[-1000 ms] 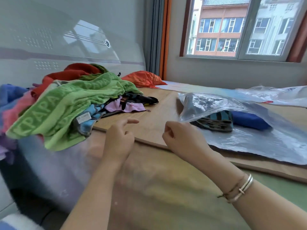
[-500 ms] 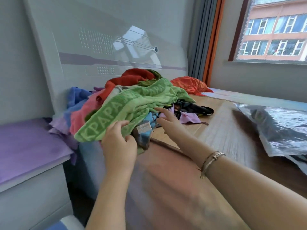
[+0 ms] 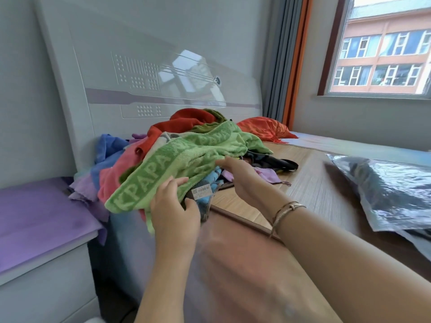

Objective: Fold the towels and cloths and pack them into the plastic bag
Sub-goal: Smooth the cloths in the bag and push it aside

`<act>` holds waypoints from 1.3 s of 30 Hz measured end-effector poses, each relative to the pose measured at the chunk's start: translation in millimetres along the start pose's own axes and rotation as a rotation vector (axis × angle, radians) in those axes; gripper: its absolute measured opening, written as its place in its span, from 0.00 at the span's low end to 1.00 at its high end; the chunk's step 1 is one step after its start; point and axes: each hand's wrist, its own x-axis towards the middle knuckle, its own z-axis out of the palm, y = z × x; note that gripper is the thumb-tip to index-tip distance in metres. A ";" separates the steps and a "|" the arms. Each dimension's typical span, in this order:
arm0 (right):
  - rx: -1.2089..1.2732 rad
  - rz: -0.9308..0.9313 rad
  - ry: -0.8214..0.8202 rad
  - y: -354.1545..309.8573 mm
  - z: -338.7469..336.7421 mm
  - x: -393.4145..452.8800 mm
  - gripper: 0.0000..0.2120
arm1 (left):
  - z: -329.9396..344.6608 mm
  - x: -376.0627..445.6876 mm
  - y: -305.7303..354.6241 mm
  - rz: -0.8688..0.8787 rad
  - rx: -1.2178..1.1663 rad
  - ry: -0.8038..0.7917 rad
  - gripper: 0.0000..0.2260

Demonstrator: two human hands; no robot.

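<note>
A pile of towels and cloths lies at the head of the bed, topped by a green towel (image 3: 186, 157) with woven letters. Under it show a red towel (image 3: 186, 122), a pink one (image 3: 112, 178), a blue cloth (image 3: 107, 145) and a light blue cloth with a paper tag (image 3: 201, 192). My left hand (image 3: 173, 208) grips the green towel's lower edge beside the tag. My right hand (image 3: 238, 176) reaches under the green towel with fingers extended, touching it. The clear plastic bag (image 3: 387, 190) lies at the right with dark folded cloth inside.
A wooden mat (image 3: 291, 190) covers the bed between the pile and the bag. An orange pillow (image 3: 263, 129) lies behind the pile by the white headboard (image 3: 144, 85). A nightstand with a purple cover (image 3: 35, 220) stands at the left.
My view has turned left from the bag to the pile. Both hands have moved from the mat to the green towel; the left hand has closed on its edge.
</note>
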 end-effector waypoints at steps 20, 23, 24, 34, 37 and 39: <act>0.431 -0.148 0.251 39.1 -144.3 -159.9 0.16 | 54.6 -59.8 34.9 -0.152 0.037 -0.285 0.30; 0.355 -0.140 0.264 33.1 -143.9 -163.5 0.15 | 60.0 -63.1 28.4 -0.221 0.135 -0.409 0.28; 0.331 -0.115 0.262 29.5 -145.2 -165.7 0.14 | 61.1 -64.0 27.5 -0.200 0.222 -0.429 0.25; 0.318 0.384 0.091 44.4 -153.0 -167.6 0.08 | 62.3 -79.0 38.4 -0.254 0.073 -0.654 0.11; 0.255 0.365 0.067 46.4 -149.1 -162.3 0.07 | 60.5 -79.5 44.1 -0.312 -0.015 -0.689 0.16; 0.148 0.315 0.056 46.5 -146.8 -160.6 0.08 | 60.6 -82.2 48.6 -0.355 -0.108 -0.707 0.17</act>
